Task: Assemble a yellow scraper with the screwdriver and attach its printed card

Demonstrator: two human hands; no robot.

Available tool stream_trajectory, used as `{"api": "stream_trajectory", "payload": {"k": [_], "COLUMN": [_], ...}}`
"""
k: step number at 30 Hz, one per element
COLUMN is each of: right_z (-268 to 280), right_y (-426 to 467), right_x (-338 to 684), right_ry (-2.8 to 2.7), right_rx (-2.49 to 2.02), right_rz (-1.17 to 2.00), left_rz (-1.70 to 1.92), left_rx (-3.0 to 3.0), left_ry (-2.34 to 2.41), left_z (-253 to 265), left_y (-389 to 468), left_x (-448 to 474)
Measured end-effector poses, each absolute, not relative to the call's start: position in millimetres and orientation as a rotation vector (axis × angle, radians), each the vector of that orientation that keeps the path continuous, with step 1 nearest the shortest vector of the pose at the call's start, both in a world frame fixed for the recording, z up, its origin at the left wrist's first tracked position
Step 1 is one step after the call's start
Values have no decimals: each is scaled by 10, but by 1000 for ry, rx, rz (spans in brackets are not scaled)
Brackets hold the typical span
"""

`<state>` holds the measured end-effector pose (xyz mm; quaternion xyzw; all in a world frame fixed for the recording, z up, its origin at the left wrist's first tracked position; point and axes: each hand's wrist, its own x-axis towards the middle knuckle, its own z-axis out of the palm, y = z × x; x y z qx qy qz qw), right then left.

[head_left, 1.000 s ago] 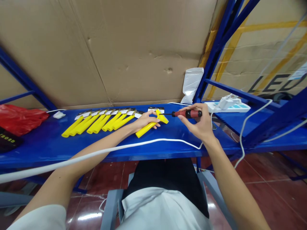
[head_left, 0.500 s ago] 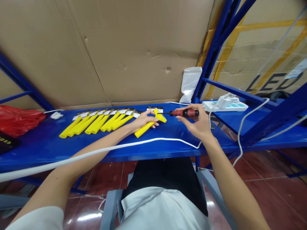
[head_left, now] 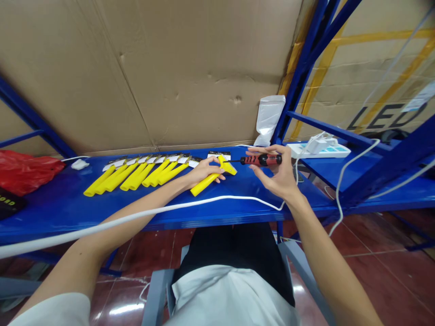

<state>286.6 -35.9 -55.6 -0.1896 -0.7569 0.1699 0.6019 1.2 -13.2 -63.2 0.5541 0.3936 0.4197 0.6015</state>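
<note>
My left hand [head_left: 208, 169] is closed around a yellow scraper [head_left: 205, 183], which has a long handle and a wide, flared head. The scraper is held just above the blue shelf, its head toward the right. My right hand [head_left: 283, 174] holds a screwdriver [head_left: 261, 160] with a red and black handle, thumb below and fingers above. The screwdriver lies level, and its dark shaft reaches the scraper's head. Whether a screw sits at the tip is too small to see. A black and white card [head_left: 219, 155] lies behind the head.
Several yellow scrapers [head_left: 136, 174] with packaging cards lie in a row on the blue shelf [head_left: 112, 206]. A red plastic bag [head_left: 29, 170] is at the left. A white power strip [head_left: 331, 150] stands at the right. A white cable [head_left: 136, 213] crosses in front of my left forearm.
The screwdriver's handle has turned, now showing its black pattern. My right thumb and fingers have shifted along the handle. The left hand and the scraper stay nearly in place.
</note>
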Motion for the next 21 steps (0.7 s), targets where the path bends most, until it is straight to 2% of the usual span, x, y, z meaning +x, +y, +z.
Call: {"api": "stream_trajectory", "payload": {"k": [11,21], "right_z": [-543,-543], "right_y": [-367,-361], "right_x": [2881,2869], "right_ry": [-1753,-1720], "right_rx": [-534,-504], "right_rz": [52,2], "left_rz": [966,966], "left_rx": [1312,1332], "left_ry": [893,874], "left_z": [-640,-627], "left_y": [-132,-152], "left_x": [-1,-3]}}
